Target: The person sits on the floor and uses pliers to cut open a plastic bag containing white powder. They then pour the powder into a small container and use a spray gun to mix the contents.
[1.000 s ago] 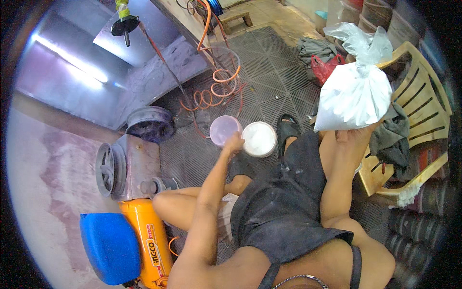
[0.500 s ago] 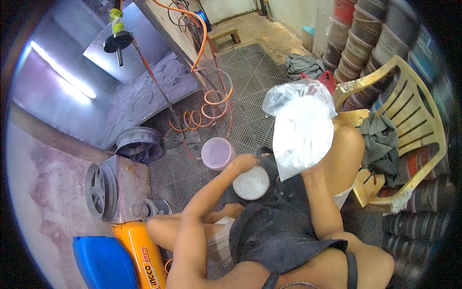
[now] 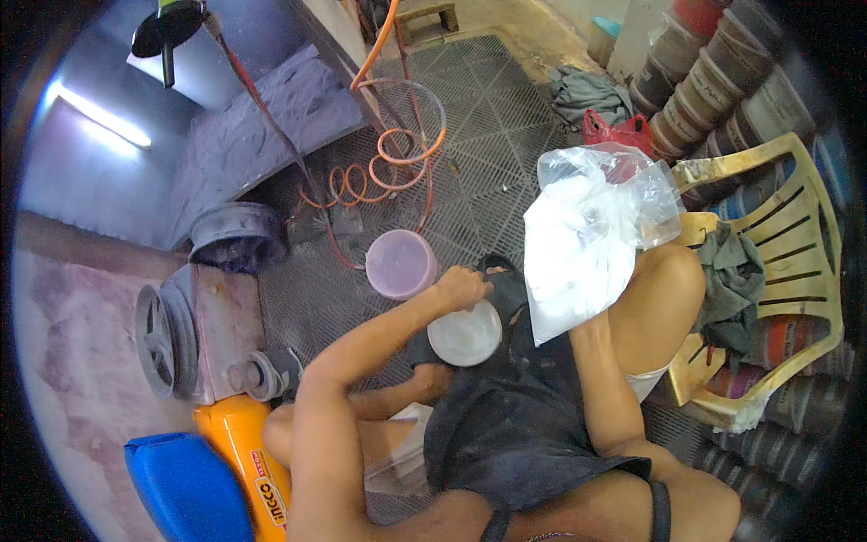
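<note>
Right hand (image 3: 591,323), largely hidden, supports white-filled clear plastic bag (image 3: 576,248); finger closure undeterminable. Left hand (image 3: 464,286) curled beside round white tub (image 3: 465,334), grip unclear. Apparent step: bag holding; next move calls for steadiness.

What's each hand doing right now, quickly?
Left hand: fingers curled at the tub's rim; whether they grip it cannot be told.
Right hand: holding up the bag; its fingers are hidden behind it.
</note>
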{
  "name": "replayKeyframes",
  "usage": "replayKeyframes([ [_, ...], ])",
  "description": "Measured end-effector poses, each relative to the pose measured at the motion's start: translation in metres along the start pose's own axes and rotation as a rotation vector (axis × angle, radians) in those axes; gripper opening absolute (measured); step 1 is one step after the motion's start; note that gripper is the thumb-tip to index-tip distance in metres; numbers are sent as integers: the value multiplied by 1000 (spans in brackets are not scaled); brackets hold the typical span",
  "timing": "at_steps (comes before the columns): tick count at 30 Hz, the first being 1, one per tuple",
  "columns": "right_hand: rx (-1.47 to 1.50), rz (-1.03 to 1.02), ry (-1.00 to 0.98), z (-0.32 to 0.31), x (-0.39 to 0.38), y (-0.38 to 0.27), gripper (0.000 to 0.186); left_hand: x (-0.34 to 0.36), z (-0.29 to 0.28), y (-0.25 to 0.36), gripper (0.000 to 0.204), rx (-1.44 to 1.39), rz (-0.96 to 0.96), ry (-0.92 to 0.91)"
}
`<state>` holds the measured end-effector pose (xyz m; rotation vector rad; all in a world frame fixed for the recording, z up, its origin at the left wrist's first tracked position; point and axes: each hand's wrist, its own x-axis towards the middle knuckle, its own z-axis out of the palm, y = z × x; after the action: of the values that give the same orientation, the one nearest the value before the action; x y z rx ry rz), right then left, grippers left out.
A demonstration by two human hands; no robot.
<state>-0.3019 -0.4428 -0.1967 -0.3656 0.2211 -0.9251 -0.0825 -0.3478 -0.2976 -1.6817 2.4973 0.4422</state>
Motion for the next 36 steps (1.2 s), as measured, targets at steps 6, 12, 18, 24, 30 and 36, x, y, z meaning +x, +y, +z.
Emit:
replayKeyframes([
  [6,-8,-26,-28,-3,4,-8,65,-9,-1,16,13,58,-85,242],
  [12,7,-37,-42,-5,-3,-9,64,-34,-30,45,10,48,-153,211],
  [18,46,-34,-74,-5,-2,-10,63,-94,-77,95,10,72,-174,167],
  [24,56,-39,-104,1,0,-13,62,-160,-115,118,9,33,-257,242],
  [30,55,-47,-119,3,1,-14,61,-188,-138,45,8,308,-546,341],
  [36,55,-61,-122,-4,2,-18,60,-147,-56,-42,6,395,-575,526],
])
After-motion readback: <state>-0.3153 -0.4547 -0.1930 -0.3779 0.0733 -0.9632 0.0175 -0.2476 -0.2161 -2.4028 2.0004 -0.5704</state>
